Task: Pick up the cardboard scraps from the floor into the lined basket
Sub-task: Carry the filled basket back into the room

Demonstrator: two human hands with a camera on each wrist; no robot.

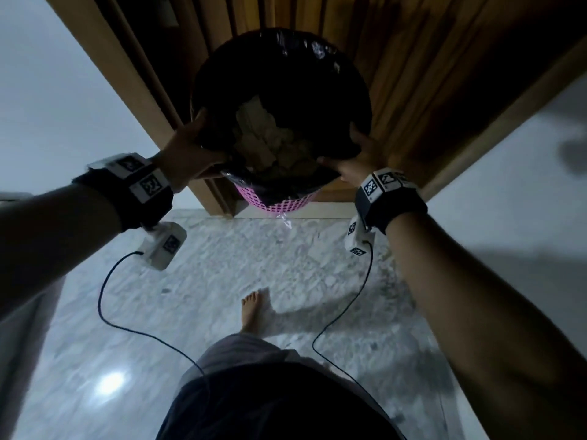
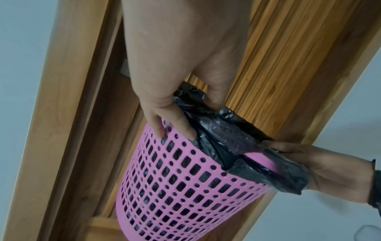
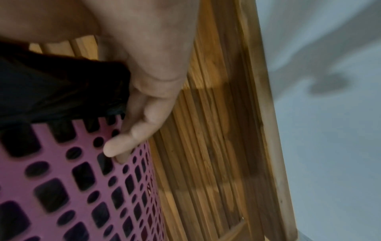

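a person stands barefoot on a pale marble floor (image 1: pixel 222 281), holding a pink perforated basket (image 2: pixel 185 179) in the air in front of a wooden door (image 1: pixel 428 74). the left hand (image 1: pixel 187 147) grips the near-left rim, fingers curled over the black liner (image 2: pixel 226 135). the right hand (image 1: pixel 359 160) grips the right rim, fingers lying down the outer wall. pale cardboard scraps (image 1: pixel 270 144) are piled inside. no scraps show on the visible floor, so the collecting looks finished or nearly so. the basket's long axis tilts: its open mouth faces up and back toward the person, its base points down toward the door's foot.
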